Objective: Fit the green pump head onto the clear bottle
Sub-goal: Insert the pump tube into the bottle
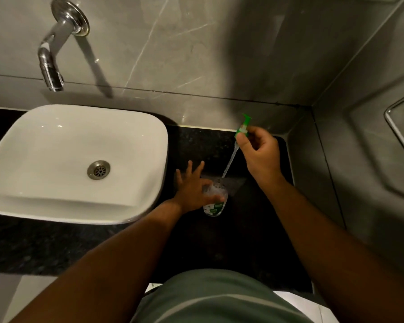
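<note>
The clear bottle with a green label stands on the black counter, right of the basin. My left hand holds it from the left, thumb and forefinger around its shoulder, the other fingers spread. My right hand grips the green pump head above and to the right of the bottle. The pump is tilted, and its clear dip tube slants down to the left. The tube's tip hangs just above the bottle's open neck.
A white basin with a metal drain sits on the left of the black counter. A chrome wall tap juts out above it. Grey tiled walls close in behind and on the right.
</note>
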{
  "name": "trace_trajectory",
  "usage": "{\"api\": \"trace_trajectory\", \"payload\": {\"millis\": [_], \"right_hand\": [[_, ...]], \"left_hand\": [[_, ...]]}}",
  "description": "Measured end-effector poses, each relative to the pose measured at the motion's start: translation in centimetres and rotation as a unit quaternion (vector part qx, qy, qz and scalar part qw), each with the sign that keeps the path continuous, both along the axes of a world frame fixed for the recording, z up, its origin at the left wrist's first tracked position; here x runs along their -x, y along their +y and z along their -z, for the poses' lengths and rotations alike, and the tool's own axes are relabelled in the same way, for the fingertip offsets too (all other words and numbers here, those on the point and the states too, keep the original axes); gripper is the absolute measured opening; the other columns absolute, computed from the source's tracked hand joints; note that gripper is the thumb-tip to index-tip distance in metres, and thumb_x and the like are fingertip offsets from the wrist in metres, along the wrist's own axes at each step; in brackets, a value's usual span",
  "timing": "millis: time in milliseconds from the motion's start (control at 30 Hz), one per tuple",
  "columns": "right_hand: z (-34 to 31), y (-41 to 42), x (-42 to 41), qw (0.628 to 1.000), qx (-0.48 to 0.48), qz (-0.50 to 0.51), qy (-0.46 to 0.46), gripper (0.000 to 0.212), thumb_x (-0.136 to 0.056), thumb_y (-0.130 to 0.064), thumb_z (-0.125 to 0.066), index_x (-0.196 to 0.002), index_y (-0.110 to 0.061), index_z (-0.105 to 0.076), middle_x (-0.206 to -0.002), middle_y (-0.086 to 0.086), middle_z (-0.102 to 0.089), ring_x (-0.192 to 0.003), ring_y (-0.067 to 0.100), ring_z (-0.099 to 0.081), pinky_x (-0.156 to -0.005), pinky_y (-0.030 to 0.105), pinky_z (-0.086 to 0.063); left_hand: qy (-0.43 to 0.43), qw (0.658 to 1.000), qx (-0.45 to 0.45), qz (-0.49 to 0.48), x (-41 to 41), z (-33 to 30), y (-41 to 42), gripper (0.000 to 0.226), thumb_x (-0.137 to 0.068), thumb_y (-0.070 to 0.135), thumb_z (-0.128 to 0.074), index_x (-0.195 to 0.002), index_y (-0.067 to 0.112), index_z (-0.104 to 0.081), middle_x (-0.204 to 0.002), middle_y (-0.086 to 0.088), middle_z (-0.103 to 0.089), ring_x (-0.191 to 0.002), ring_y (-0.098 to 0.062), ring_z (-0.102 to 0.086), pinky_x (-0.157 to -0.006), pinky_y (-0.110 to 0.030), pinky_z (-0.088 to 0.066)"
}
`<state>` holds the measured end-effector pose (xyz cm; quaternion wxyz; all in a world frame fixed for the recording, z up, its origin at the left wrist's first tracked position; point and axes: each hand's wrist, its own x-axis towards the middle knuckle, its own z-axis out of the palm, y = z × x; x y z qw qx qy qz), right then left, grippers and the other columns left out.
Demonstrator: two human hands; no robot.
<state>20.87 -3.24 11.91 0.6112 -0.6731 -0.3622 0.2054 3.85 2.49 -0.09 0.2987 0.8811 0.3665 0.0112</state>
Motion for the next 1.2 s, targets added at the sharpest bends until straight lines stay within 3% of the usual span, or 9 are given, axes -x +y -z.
{"api": "trace_trajectory", "payload": {"millis": [333,500,633,800,1033,1133,1200], "right_hand": [[3.1,-0.4,2.3,0.998,0.045,-0.027,-0.026,0.024,-0.085,-0.024,-0.07,-0.108,-0.016,-0.067,-0.089,-0.008,-0.068,-0.079,-0.001,-0.064,-0.069,0.01,-0.049],[5.1,-1.3,2.5,0.991,0.104,-0.056,-0.061,0.029,-0.084,-0.029,-0.069,-0.111,-0.02,-0.066,-0.1,-0.001,-0.069,-0.089,0.007,-0.063,-0.073,0.012,-0.047],[6.5,-2.2,2.8,0.983,0.143,-0.088,-0.074,0.03,-0.084,-0.028,-0.071,-0.112,-0.018,-0.066,-0.099,-0.004,-0.068,-0.087,0.0,-0.063,-0.075,0.015,-0.048],[7.7,-3.2,3.1,0.972,0.199,-0.094,-0.082,0.032,-0.082,-0.029,-0.072,-0.112,-0.02,-0.065,-0.102,-0.006,-0.067,-0.094,0.005,-0.062,-0.08,0.02,-0.047],[8.2,-4.1,3.4,0.963,0.234,-0.101,-0.089,0.035,-0.082,-0.029,-0.072,-0.114,-0.019,-0.064,-0.103,-0.006,-0.068,-0.088,-0.001,-0.059,-0.071,0.007,-0.042],[8.4,-4.2,3.7,0.963,0.243,-0.087,-0.08,0.036,-0.081,-0.028,-0.072,-0.115,-0.018,-0.064,-0.105,-0.004,-0.068,-0.092,0.005,-0.061,-0.078,0.018,-0.047],[8.2,-4.0,3.6,0.962,0.249,-0.089,-0.073,0.037,-0.081,-0.028,-0.073,-0.115,-0.018,-0.063,-0.104,-0.005,-0.067,-0.092,0.006,-0.061,-0.076,0.015,-0.046]], "left_hand": [[0.008,0.999,-0.031,0.001,0.2,-0.2,-0.8,0.082,-0.058,0.094,-0.04,-0.111,0.036,-0.066,-0.161,0.008,0.002,-0.142,-0.019,0.025,-0.097,-0.052,0.034],[0.003,0.999,-0.039,0.01,0.1,-0.1,-0.8,0.08,-0.062,0.09,-0.043,-0.118,0.036,-0.063,-0.161,0.006,0.001,-0.142,-0.019,0.022,-0.096,-0.05,0.035],[-0.02,0.999,-0.036,-0.003,0.1,0.2,-0.7,0.082,-0.06,0.092,-0.041,-0.124,0.043,-0.057,-0.161,0.006,-0.002,-0.142,-0.017,0.021,-0.092,-0.044,0.039],[-0.039,0.999,-0.025,-0.027,0.0,0.6,-0.7,0.08,-0.058,0.094,-0.041,-0.117,0.045,-0.06,-0.161,0.007,-0.006,-0.144,-0.017,0.017,-0.099,-0.05,0.032],[-0.037,0.998,-0.036,-0.036,-0.2,0.4,-0.9,0.076,-0.057,0.092,-0.04,-0.11,0.042,-0.064,-0.16,0.006,-0.01,-0.145,-0.02,0.011,-0.103,-0.057,0.025],[-0.039,0.998,-0.039,-0.033,-0.1,0.5,-1.0,0.077,-0.058,0.092,-0.039,-0.116,0.046,-0.06,-0.16,0.006,-0.01,-0.145,-0.018,0.012,-0.1,-0.053,0.03],[-0.045,0.998,-0.035,-0.036,-0.1,0.7,-1.0,0.078,-0.058,0.094,-0.038,-0.118,0.048,-0.058,-0.16,0.006,-0.011,-0.144,-0.016,0.013,-0.098,-0.049,0.033]]}}
